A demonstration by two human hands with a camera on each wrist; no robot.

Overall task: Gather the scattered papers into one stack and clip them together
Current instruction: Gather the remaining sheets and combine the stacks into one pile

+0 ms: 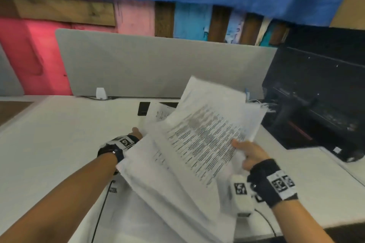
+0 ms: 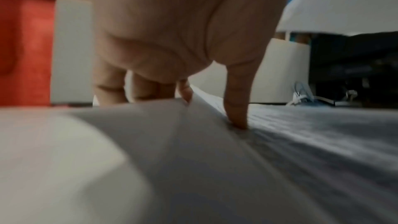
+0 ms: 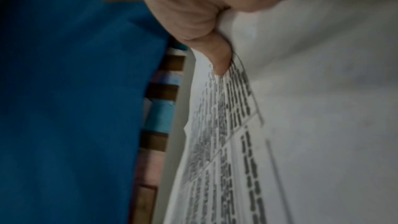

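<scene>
Head view: a white desk spans the frame, bounded at the rear by a grey divider panel and at the right by a black printer. The desk's left half offers open surface; its front edge shows at lower right, beside the right forearm. A small black rectangular item lies near the divider, and a white clip-like fitting sits at the panel's base.

The papers are held above the desk centre, fanned and unaligned. Their long axis runs from near left to far right, with the far corners pointing toward the printer. Printed text lines cover the top sheet, but blur makes no word readable. Another sheet lies flat on the desk behind them.

The right hand pinches the papers' right edge, thumb on the printed face. Right wrist view confirms the thumb pressed onto the text.

The left hand is at the papers' left edge. In the left wrist view, the thumb presses on the top sheet while the fingers pass beneath the edge, so it grasps the sheets.

Both wrist bands carry square black-and-white coded markers; no brand is legible.
</scene>
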